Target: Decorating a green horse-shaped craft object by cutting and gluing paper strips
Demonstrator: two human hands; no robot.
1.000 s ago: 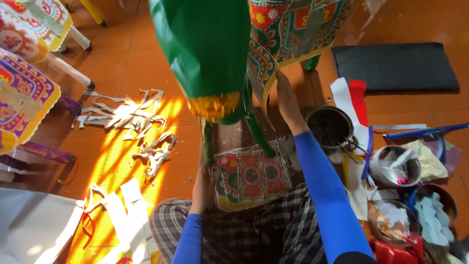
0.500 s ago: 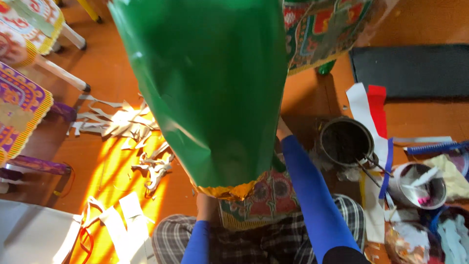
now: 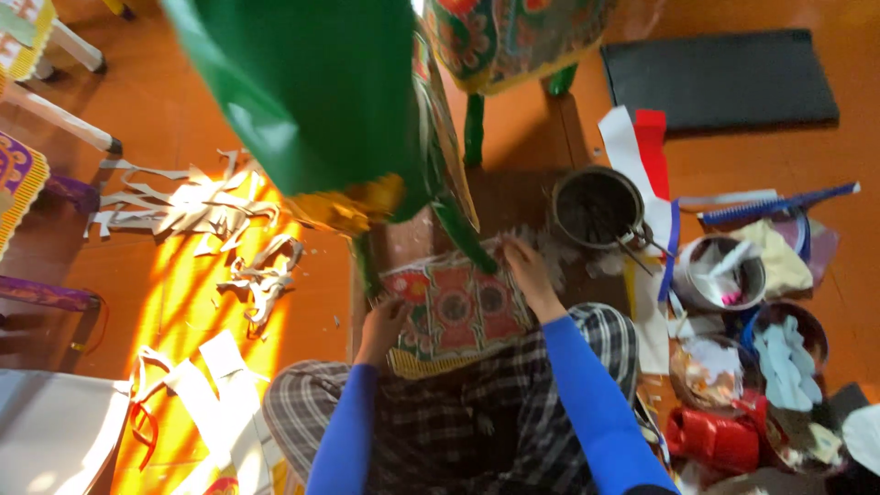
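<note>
The patterned panel lies on the lap, left hand gripping its edge, right hand pressing its top corner flat; judging by this, smoothing comes next.

Two hands, one patterned panel, one dark pot.

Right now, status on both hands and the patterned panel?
Left hand on patterned panel, near-left edge. Right hand pressing its far-right corner. Green sheet hangs overhead, blocking the view beyond. Dark pot close right.
</note>
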